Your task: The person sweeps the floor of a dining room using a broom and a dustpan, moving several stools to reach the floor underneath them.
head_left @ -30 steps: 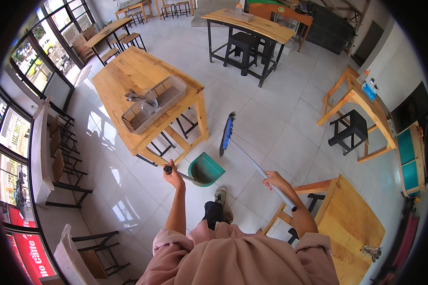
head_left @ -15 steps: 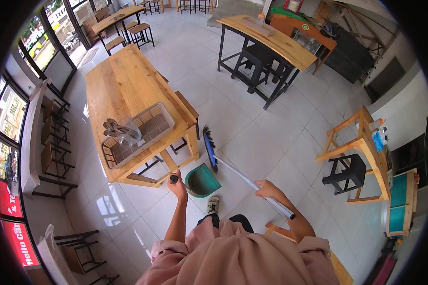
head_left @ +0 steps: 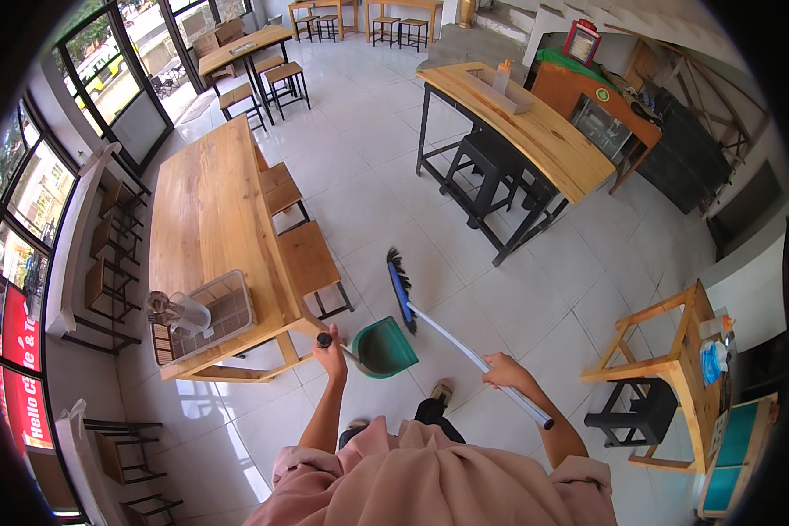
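Note:
My left hand [head_left: 330,358] is closed round the dark-tipped handle of a green dustpan [head_left: 386,349], whose scoop is by the white tiled floor to the hand's right. In my right hand [head_left: 505,372] is the pale pole of a broom [head_left: 451,335], gripped partway along, with its end passing over my forearm. The broom's blue head with black bristles [head_left: 400,289] lies beyond the dustpan, close to its far right corner but apart from it. Whether the dustpan holds any dirt, I cannot make out.
To the left stands a long wooden table [head_left: 210,219] with a plastic basket [head_left: 237,329] of cutlery on it. Wooden stools [head_left: 309,263] stand along its right side. Another table [head_left: 535,131] with black stools is ahead right. A black stool [head_left: 636,405] and wooden frame table [head_left: 697,368] are right.
I have stepped forward, my other foot now leading. The tables shift down in the picture and more of the stools shows. Both hands keep their hold on broom and dustpan.

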